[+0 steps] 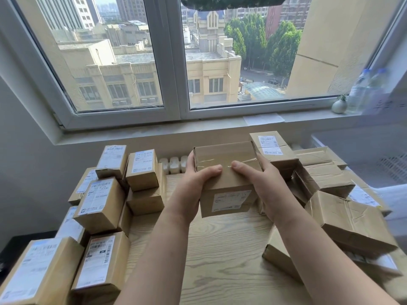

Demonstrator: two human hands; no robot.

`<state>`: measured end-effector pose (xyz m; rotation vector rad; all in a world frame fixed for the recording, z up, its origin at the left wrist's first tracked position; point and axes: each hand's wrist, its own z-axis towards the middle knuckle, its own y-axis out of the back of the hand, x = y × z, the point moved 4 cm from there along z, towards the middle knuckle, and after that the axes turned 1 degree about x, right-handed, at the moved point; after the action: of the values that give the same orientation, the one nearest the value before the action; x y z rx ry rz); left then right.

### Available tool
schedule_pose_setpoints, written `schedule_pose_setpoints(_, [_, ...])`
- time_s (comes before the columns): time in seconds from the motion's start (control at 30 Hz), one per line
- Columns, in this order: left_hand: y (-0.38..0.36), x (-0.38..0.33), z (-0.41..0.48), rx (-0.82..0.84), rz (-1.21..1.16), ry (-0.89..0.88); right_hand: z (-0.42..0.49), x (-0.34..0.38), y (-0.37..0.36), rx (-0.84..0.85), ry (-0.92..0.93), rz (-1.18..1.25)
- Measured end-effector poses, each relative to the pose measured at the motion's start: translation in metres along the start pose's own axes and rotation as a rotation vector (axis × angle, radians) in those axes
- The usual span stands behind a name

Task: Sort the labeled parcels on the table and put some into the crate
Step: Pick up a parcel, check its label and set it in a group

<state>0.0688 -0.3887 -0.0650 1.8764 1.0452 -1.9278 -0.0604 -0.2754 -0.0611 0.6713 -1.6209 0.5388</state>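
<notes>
Above the pale wooden table (220, 249), left hand (195, 179) and right hand (261, 180) clasp a taped brown cardboard parcel (226, 154); the white latticed crate (365, 150) lies rightward.

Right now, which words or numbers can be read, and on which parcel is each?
Nothing can be quoted with confidence.
The held parcel: white label, print blurred.
The front left parcel: barcode and a row of digits, too blurred to quote.
The stacked parcels on the left: labels too small.
The back right parcel: label too small.
</notes>
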Motion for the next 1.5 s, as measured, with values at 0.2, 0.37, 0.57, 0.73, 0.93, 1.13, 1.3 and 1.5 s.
schedule_pose_setpoints(0.2, [0.005,0.005,0.000,-0.014,-0.028,0.029,-0.006,0.003,-0.007,0.039,0.030,-0.018])
schedule_pose_setpoints(0.37, [0.017,-0.002,0.004,-0.034,-0.005,0.092,-0.009,0.004,-0.009,0.180,0.055,0.019])
schedule_pose_setpoints(0.57, [0.036,-0.005,0.006,-0.079,-0.184,0.211,-0.010,0.010,-0.012,0.379,0.107,-0.133])
schedule_pose_setpoints(0.73, [0.042,-0.007,0.004,-0.014,-0.175,0.242,-0.004,0.011,-0.004,0.401,0.137,-0.174])
schedule_pose_setpoints(0.93, [0.038,-0.009,0.005,0.122,0.013,0.192,0.005,0.012,0.003,0.218,0.090,0.005])
schedule_pose_setpoints(1.13, [0.034,0.007,0.002,0.204,0.120,0.127,0.017,0.005,0.011,0.108,-0.026,0.249])
schedule_pose_setpoints(1.3, [0.016,0.012,0.003,0.240,0.148,0.082,0.023,0.004,0.012,0.096,-0.074,0.280])
schedule_pose_setpoints(1.5, [0.019,0.015,0.010,0.090,-0.016,0.094,0.021,-0.001,0.009,0.139,-0.110,0.195])
